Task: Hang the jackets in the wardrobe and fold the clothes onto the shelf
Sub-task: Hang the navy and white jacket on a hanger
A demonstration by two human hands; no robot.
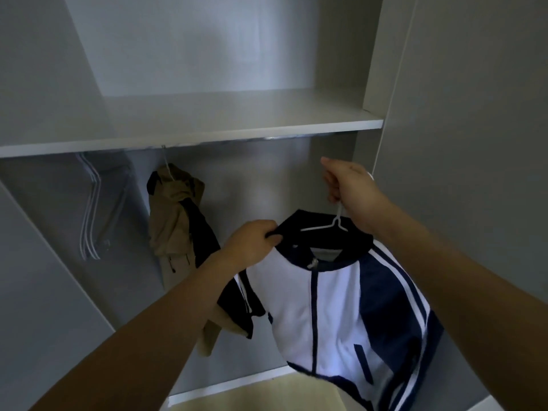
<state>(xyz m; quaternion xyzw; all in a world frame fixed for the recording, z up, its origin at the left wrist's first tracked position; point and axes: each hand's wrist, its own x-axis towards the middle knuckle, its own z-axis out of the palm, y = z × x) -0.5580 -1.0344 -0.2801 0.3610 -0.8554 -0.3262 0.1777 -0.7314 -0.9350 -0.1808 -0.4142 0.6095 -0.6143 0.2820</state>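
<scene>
Here the right hand (347,185) is curled tight round the hook of a white wire hanger (333,223), lifting it toward the rail (267,138) that runs just under the shelf (207,134). The white-and-navy track jacket (335,307) hangs from that hanger, below the rail and not yet on it. The left hand (252,244) pinches the navy collar, probably to keep the jacket from sliding off the hanger. A tan-and-black jacket (175,215) already hangs to the left, and spare empty hangers (90,209) sit farther left.
</scene>
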